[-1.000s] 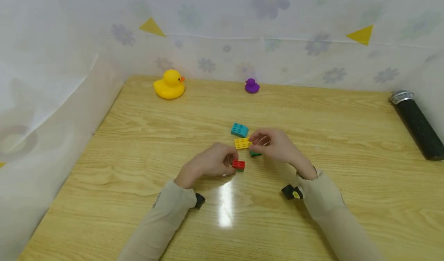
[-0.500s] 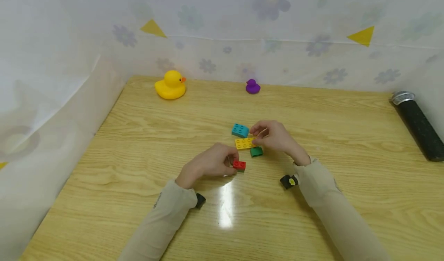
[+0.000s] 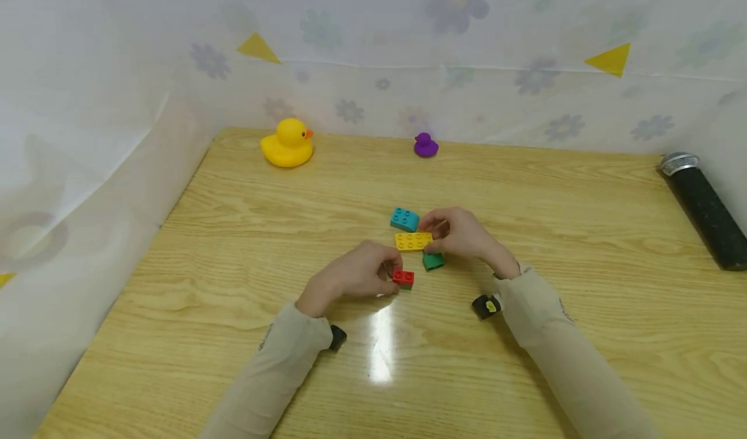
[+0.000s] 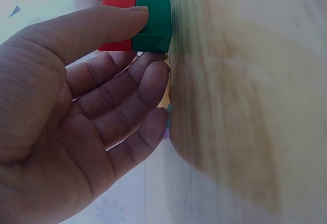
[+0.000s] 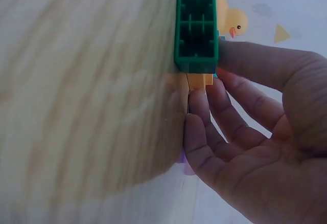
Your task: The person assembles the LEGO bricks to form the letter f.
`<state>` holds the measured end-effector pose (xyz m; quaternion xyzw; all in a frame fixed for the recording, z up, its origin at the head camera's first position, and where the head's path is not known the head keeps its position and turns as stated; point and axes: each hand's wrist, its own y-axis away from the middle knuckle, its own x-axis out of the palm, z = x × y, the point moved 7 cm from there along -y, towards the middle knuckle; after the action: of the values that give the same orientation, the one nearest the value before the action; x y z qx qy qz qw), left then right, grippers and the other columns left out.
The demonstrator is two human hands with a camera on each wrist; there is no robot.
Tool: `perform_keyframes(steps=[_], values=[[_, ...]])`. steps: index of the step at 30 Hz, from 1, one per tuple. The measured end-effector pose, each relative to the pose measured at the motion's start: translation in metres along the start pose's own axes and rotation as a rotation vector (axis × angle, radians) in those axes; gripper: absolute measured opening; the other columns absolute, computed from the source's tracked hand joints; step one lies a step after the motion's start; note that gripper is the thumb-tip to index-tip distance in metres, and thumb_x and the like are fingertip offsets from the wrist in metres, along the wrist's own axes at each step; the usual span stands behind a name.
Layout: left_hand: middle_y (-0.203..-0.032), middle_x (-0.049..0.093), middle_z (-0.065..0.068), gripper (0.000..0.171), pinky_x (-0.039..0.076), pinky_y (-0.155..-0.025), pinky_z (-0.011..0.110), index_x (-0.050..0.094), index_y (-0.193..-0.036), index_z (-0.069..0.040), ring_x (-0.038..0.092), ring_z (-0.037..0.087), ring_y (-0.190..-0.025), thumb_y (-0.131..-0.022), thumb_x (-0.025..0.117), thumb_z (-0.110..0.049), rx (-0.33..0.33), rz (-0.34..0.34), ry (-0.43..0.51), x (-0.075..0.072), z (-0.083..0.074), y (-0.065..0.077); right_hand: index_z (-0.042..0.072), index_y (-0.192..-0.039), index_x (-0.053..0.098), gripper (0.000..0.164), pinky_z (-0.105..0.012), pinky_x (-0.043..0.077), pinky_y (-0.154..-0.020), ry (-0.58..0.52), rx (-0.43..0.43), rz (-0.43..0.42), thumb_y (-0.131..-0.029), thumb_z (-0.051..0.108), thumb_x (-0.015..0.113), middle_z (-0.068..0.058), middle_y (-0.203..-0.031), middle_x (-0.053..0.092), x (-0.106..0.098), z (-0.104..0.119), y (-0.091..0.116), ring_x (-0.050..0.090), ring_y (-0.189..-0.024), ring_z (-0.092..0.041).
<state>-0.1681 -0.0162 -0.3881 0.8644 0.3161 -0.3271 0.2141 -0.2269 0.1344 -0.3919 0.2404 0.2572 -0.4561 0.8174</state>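
My left hand (image 3: 358, 270) pinches a small stack of toy bricks, a red brick (image 3: 403, 276) on top of a green brick (image 4: 152, 24), close to the table (image 3: 292, 225). Its thumb lies along the side of the stack in the left wrist view. My right hand (image 3: 458, 233) has its thumb and fingers about the right end of a long yellow toy brick (image 3: 411, 241). Just below that thumb lies another green brick (image 3: 434, 261) on its side, its hollow underside (image 5: 196, 32) facing the right wrist camera. A teal brick (image 3: 404, 219) rests behind the yellow one.
A yellow rubber duck (image 3: 288, 144) and a small purple duck (image 3: 426, 145) stand at the table's back edge. A black microphone (image 3: 703, 212) lies at the right. White flowered sheeting (image 3: 373, 37) hangs behind and at the sides.
The right hand first drew back and up, then came slightly nearer. The yellow brick has straightened and shifted a little right; the loose green brick turned and slid toward me. The left hand stays put.
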Motion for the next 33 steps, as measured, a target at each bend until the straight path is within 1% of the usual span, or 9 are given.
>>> perform_keyframes(steps=[7, 15, 21, 29, 33], values=[[-0.081, 0.06, -0.003, 0.015, 0.047, -0.066, 0.023, 0.062, -0.09, -0.012, 0.055, 0.01, -0.072, -0.083, 0.075, -0.013, 0.007, 0.0, -0.009, -0.001, -0.001, 0.001, 0.001, -0.112, 0.066, 0.042, -0.043, 0.049, -0.087, 0.058, -0.022, 0.025, -0.074, 0.009, 0.082, -0.016, -0.113, 0.065, 0.003, 0.005, 0.0, 0.06, -0.096, -0.028], [-0.08, 0.06, -0.003, 0.014, 0.047, -0.066, 0.023, 0.062, -0.089, -0.012, 0.055, 0.009, -0.072, -0.083, 0.075, -0.013, 0.014, -0.003, -0.01, -0.001, -0.001, 0.0, 0.002, -0.107, 0.068, 0.039, -0.04, 0.047, -0.083, 0.129, -0.018, 0.035, -0.074, 0.013, 0.084, -0.012, -0.107, 0.067, 0.007, 0.009, -0.002, 0.056, -0.089, -0.025], [-0.081, 0.06, -0.003, 0.014, 0.047, -0.067, 0.023, 0.062, -0.09, -0.012, 0.055, 0.009, -0.073, -0.083, 0.075, -0.013, 0.009, -0.001, -0.002, -0.001, -0.001, 0.0, 0.0, -0.109, 0.067, 0.038, -0.039, 0.046, -0.081, 0.176, -0.017, 0.036, -0.075, 0.011, 0.082, -0.014, -0.106, 0.066, 0.008, 0.011, -0.003, 0.055, -0.088, -0.024], [-0.082, 0.061, -0.002, 0.014, 0.048, -0.068, 0.023, 0.064, -0.092, -0.011, 0.056, 0.01, -0.074, -0.083, 0.074, -0.012, 0.023, 0.001, -0.007, -0.001, -0.003, 0.001, 0.0, -0.11, 0.066, 0.036, -0.039, 0.045, -0.08, 0.188, -0.015, 0.049, -0.078, 0.009, 0.079, -0.014, -0.106, 0.064, 0.008, 0.01, -0.003, 0.052, -0.086, -0.024], [-0.087, 0.063, -0.001, 0.016, 0.048, -0.07, 0.023, 0.064, -0.097, -0.01, 0.057, 0.011, -0.077, -0.084, 0.074, -0.011, 0.023, 0.001, 0.0, -0.002, -0.002, 0.001, 0.0, -0.111, 0.066, 0.036, -0.037, 0.045, -0.078, 0.19, -0.02, 0.043, -0.078, 0.01, 0.078, -0.014, -0.106, 0.065, 0.008, 0.009, -0.002, 0.052, -0.085, -0.024]])
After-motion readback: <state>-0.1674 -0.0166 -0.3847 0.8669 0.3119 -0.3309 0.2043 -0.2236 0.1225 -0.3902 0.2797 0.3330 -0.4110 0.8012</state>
